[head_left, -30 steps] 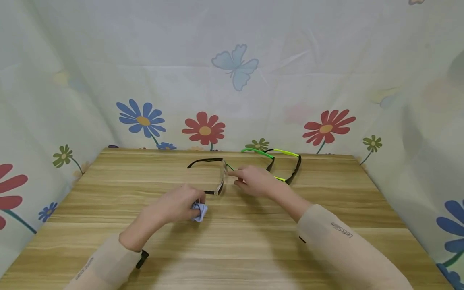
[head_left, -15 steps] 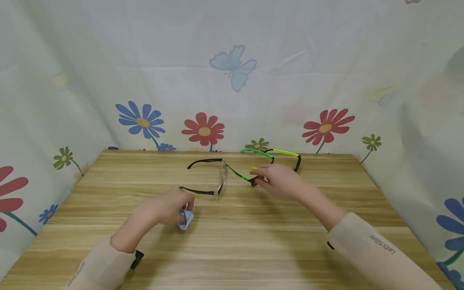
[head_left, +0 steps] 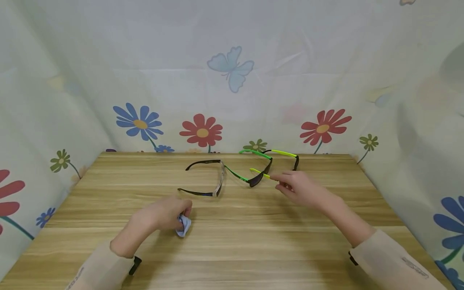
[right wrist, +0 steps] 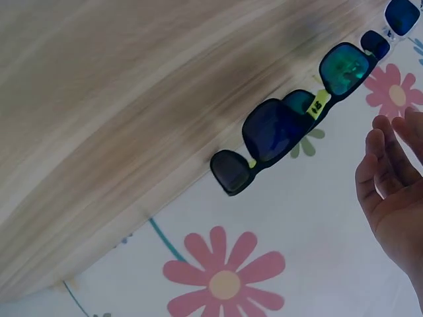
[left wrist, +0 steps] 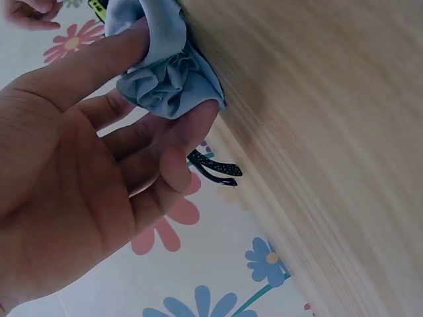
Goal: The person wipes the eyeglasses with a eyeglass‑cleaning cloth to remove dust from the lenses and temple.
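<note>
A crumpled light blue cloth (head_left: 183, 226) is pinched between the thumb and fingers of my left hand (head_left: 159, 215), just above the table. In the left wrist view the same cloth (left wrist: 172, 79) bunches at the fingertips. Beyond it lie clear-fronted sunglasses (head_left: 222, 177) with dark temples spread. My right hand (head_left: 308, 191) hovers by the yellow-templed sunglasses (head_left: 284, 153), partly covering them in the head view. In the right wrist view this hand (right wrist: 396, 191) has loosely bent fingers, holds nothing and stands apart from the blue-tinted lenses (right wrist: 271, 132). Green-templed sunglasses (head_left: 255, 180) lie between the other two pairs.
The three pairs lie in a row, temples unfolded, towards the back of the wood-grain table (head_left: 232, 249). Green and yellow pairs overlap. A flower-printed curtain (head_left: 174, 72) hangs behind the table and along both sides.
My right hand has moved right, from the clear-fronted sunglasses past the green pair to the yellow pair. My left hand has drawn back left and nearer with the cloth.
</note>
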`<state>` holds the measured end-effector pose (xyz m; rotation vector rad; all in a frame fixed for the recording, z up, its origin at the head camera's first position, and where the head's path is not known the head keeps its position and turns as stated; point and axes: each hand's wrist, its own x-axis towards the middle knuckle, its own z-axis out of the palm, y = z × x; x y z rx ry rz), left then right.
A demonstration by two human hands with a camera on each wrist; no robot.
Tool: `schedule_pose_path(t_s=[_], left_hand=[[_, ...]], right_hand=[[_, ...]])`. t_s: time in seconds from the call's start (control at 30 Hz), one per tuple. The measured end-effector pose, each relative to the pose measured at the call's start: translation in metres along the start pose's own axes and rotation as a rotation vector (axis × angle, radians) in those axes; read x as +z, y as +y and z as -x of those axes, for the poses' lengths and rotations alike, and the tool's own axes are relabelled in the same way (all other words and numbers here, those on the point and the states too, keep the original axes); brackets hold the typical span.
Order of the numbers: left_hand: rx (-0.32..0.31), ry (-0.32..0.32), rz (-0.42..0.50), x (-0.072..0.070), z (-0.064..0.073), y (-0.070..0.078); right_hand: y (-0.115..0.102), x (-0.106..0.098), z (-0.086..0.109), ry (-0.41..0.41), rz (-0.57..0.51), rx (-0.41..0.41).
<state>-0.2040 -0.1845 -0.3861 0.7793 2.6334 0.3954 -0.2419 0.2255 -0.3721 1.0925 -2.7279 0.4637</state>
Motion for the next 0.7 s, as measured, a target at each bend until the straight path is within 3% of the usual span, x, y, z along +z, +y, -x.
schedule_pose_path(t_s=[0.27,0.4,0.53,0.7], left_hand=[[0.031,-0.046,0.048,-0.004,0.006,-0.001],[-0.001,-0.046,0.093,-0.010,0.011,0.000],[-0.032,0.010,0.120,-0.016,0.013,-0.003],[0.001,0.080,0.155,-0.023,0.015,-0.016]], right_hand=[[0.008,-0.011,0.020,-0.015,-0.037,0.134],[0.013,-0.019,0.031,-0.013,-0.005,0.182],[0.019,-0.028,0.045,0.002,0.006,0.229],[0.031,-0.036,0.061,0.041,0.039,0.282]])
